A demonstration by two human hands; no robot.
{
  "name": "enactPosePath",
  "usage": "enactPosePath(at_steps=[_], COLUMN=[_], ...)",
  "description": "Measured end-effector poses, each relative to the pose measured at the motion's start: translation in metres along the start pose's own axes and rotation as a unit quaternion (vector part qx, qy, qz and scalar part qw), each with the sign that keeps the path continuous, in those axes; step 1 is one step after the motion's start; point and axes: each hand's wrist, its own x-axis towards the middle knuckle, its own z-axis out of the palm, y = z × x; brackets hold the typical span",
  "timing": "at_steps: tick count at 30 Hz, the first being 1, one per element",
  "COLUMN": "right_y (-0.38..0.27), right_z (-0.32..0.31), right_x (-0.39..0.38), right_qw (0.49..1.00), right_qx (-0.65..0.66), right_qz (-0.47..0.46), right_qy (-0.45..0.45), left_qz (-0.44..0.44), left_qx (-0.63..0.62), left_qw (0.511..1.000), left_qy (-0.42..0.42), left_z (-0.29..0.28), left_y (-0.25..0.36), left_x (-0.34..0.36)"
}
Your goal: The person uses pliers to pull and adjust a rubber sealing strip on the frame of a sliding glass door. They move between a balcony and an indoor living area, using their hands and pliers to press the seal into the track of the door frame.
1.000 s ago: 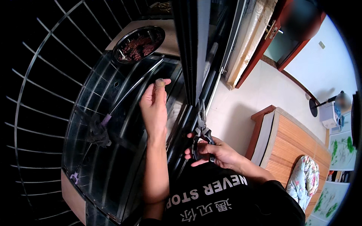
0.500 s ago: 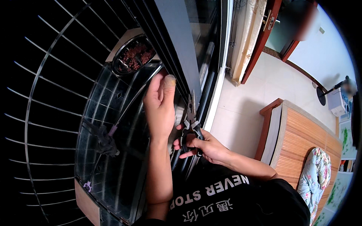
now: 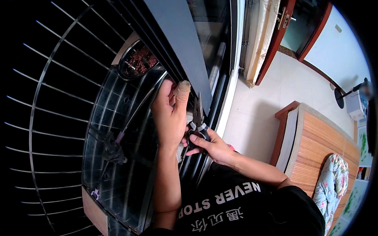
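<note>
My left hand (image 3: 169, 120), its thumb tip wrapped in something pale, is curled at the dark window frame (image 3: 181, 47); whatever its fingers hold is hidden. My right hand (image 3: 208, 145) grips black-and-grey long-nose pliers (image 3: 198, 108) by the handles, jaws pointing up the frame beside my left thumb. Below the frame to the left, a metal pole (image 3: 141, 104) with a purple grip (image 3: 120, 137) and dark cloth (image 3: 114, 151) lies in the barred balcony.
A steel dish (image 3: 134, 63) of reddish bits rests on a board at the balcony's far end. To the right are a curtain (image 3: 258, 39), an open wooden door (image 3: 275, 47), a bed with a mat (image 3: 311, 137) and floral quilt (image 3: 330, 181), and a black stand (image 3: 340, 98).
My left hand has moved right, against the frame, with fingers more curled. The pliers have risen and shifted left, closer to my left thumb, and the view has shifted slightly.
</note>
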Motion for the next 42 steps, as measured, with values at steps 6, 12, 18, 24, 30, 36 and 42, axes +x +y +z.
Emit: enactPosePath(at_steps=[6,12,18,24,30,36,42], right_y=[0.012,0.016,0.024,0.021,0.023,0.019,0.005], right_z=[0.003,-0.001,0.004,0.011,0.024,0.027,0.027], right_x=[-0.002,0.001,0.002,0.002,0.002,-0.006,-0.015], right_qw=[0.997,0.995,0.994,0.997,0.986,0.982,0.987], right_qx=[0.075,0.093,0.099,0.063,0.160,0.188,0.150], right_qz=[0.003,0.006,0.010,-0.018,-0.031,0.004,0.046], right_qy=[-0.014,-0.030,0.052,0.040,0.030,0.027,0.017], left_qz=[-0.010,-0.003,-0.029,0.081,0.063,0.043,0.046], left_qx=[-0.021,-0.007,0.005,0.088,0.067,-0.036,-0.019], left_qw=[1.000,1.000,1.000,0.993,0.995,0.998,0.999], left_qy=[0.007,-0.008,-0.010,0.018,0.032,0.002,-0.001], left_z=[-0.002,-0.004,-0.002,0.001,-0.004,-0.007,-0.008], left_y=[-0.004,-0.006,-0.003,-0.015,-0.025,-0.021,-0.026], left_x=[0.000,-0.001,-0.002,0.000,0.010,0.012,0.014])
